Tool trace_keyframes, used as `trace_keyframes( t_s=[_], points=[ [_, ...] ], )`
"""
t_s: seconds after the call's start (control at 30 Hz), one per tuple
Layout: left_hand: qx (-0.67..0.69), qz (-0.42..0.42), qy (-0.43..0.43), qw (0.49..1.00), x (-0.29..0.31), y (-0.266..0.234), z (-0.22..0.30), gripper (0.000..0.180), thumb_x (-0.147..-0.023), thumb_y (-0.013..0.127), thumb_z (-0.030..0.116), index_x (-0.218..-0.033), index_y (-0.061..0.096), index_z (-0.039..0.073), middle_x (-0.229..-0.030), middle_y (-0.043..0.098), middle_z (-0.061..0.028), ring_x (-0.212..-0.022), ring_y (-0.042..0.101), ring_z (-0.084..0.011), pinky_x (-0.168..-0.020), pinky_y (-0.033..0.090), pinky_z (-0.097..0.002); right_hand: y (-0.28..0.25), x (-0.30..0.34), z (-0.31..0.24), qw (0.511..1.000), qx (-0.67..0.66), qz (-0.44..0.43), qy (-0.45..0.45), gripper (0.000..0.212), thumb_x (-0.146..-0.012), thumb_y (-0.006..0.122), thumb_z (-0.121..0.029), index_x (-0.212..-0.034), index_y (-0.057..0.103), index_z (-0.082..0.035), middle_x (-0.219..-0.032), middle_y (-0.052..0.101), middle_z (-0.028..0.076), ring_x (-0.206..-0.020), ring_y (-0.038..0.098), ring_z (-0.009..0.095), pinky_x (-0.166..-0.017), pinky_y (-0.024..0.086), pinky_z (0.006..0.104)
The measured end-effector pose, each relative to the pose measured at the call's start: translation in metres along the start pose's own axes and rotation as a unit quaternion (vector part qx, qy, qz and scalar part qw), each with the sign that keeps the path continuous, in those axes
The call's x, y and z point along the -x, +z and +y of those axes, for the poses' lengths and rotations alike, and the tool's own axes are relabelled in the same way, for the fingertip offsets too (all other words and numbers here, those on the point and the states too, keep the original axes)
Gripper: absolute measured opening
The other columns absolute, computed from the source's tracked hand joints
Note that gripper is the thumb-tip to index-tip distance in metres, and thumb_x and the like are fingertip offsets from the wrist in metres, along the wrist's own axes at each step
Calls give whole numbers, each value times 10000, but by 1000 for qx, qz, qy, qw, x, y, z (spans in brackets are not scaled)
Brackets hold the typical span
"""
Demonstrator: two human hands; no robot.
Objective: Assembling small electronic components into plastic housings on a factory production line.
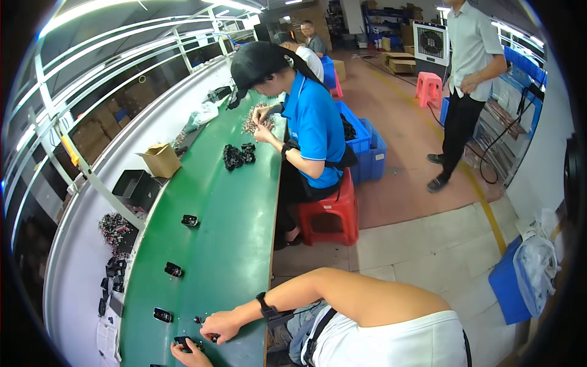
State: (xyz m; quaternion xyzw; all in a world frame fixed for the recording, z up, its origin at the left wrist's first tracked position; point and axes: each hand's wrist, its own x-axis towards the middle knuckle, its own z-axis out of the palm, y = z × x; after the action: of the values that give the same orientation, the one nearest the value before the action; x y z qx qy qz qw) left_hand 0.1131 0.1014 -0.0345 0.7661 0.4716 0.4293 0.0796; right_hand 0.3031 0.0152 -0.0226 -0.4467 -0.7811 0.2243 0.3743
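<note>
At the near end of the green work surface [214, 244], my left hand [194, 357] grips a small black plastic housing [181, 342] between thumb and fingers. My right hand [222, 325] is closed just to its right, knuckles up. Its fingertips pinch something dark and tiny that I cannot make out. Beside the right hand's knuckles lies a small dark piece with a reddish spot [199, 319]. A similar black housing [162, 315] rests just beyond my left hand. Two more, a middle housing [173, 269] and a far housing [190, 220], lie spaced up the surface.
A co-worker in a blue shirt [318, 128] sits on a red stool [330, 211], handling small parts near a black pile [238, 156]. Along the left ledge are a cardboard box [160, 160], a black bin [136, 189] and loose components [115, 231]. Another person [471, 73] stands right.
</note>
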Motion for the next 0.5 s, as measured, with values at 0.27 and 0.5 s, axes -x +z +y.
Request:
trace_keyframes(
  t_s=[0.27,0.5],
  points=[
    [119,75,-50,989,-3,-2,-20,339,-739,757,102,-930,496,-1,-1064,533,-159,-1027,525,-325,-888,415,-412,-2,-11,1,998,17,55,-35,183,-771,684,-162,-931,635,-89,-815,609,80,-709,604,246,-643,495,388],
    [171,61,-56,982,-3,-9,-3,543,-652,748,39,-1141,513,25,-1153,540,-124,-1088,538,-269,-865,475,-386,-24,-48,8,983,-95,158,-6,140,-795,645,-119,-922,685,-74,-873,657,92,-748,640,176,-666,519,310]
  ],
)
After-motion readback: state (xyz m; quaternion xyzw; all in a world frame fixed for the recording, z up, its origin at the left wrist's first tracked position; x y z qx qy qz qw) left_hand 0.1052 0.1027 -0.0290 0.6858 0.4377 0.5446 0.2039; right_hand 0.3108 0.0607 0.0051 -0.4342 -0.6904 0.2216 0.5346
